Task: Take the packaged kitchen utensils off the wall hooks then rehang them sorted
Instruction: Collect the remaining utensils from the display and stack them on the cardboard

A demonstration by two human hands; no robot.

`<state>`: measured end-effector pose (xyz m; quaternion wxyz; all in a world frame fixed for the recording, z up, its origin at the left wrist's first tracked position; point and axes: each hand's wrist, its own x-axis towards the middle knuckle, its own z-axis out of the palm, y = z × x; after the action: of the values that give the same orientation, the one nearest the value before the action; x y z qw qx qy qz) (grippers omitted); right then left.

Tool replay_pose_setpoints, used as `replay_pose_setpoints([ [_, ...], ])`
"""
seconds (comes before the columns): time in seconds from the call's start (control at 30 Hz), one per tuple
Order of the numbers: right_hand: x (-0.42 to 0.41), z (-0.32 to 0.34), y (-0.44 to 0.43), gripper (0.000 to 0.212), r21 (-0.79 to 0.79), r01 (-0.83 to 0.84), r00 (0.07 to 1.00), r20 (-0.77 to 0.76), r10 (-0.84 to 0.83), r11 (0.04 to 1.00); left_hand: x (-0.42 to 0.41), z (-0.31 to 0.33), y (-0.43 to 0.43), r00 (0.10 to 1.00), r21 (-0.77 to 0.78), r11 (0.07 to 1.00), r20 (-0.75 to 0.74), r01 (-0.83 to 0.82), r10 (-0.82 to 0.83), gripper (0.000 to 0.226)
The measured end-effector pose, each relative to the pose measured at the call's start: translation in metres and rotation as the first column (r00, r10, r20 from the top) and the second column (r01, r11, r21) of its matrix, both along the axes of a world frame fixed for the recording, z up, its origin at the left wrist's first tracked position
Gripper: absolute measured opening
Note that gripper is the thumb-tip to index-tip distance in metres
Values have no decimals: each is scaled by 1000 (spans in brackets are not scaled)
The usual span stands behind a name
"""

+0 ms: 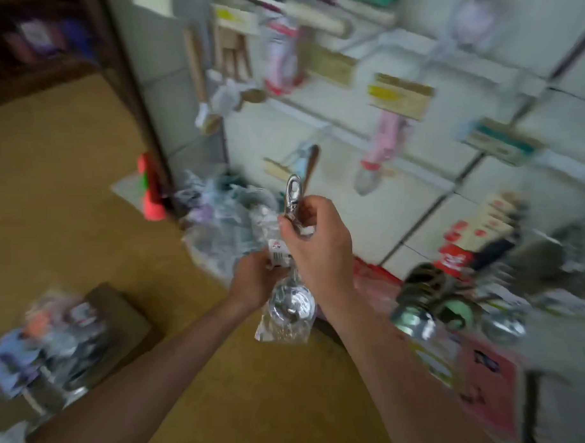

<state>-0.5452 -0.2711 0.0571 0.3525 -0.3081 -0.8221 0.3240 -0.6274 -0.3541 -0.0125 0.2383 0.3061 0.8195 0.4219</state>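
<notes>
Your R hand (313,234) grips the bagged utensil (289,301) by its handle, near the top; L hand (253,279) holds it lower, at the label (278,253). It's upright in mid-air between your 2 hands, in front of the rack (347,128), where blurred packs (386,141) hang.

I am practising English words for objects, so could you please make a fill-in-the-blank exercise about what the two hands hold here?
1. The right hand grips the packaged utensil by its shiny ___ handle.
2. The left hand holds the utensil's clear ___ bag near the barcode label.
3. A pink packaged item hangs on the tiled ___ behind.

Missing words: metal; plastic; wall.
</notes>
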Motion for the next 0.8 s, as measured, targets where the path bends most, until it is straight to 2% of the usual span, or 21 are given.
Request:
replay_pose_setpoints([
  [0.1, -76, 9, -62, 32, 89, -145, 989, -28, 148, 985, -64, 10, -72, 990, -7, 990, 14, -138, 138, 22],
  [0.17, -123, 12, -105, 34, 92, -245, 968, -30, 249, 965, -102, 8, -123, 976, -7, 976, 18, -217, 217, 30],
  [0.3, -209, 17, -196, 37, 94, -401, 915, -4, 403, 911, -170, 1, -227, 911, 24, 914, 96, -406, 402, 16],
  [0.4, -268, 13, -263, 37, 101, -484, 873, -5, 487, 869, -213, 7, -295, 864, -14, 866, 52, -501, 501, 36],
  [0.57, -352, -11, -363, 37, 66, -622, 783, 44, 621, 780, -273, -14, -397, 788, -82, 787, 29, -611, 615, 43],
  [0.67, -384, -39, -406, 35, 79, -666, 746, 59, 664, 742, -295, -44, -441, 756, -102, 759, 66, -644, 651, 31],
  [0.8, -416, -80, -438, 35, 10, -727, 684, 98, 723, 687, -310, -86, -473, 705, -131, 714, 116, -688, 700, 7],
])
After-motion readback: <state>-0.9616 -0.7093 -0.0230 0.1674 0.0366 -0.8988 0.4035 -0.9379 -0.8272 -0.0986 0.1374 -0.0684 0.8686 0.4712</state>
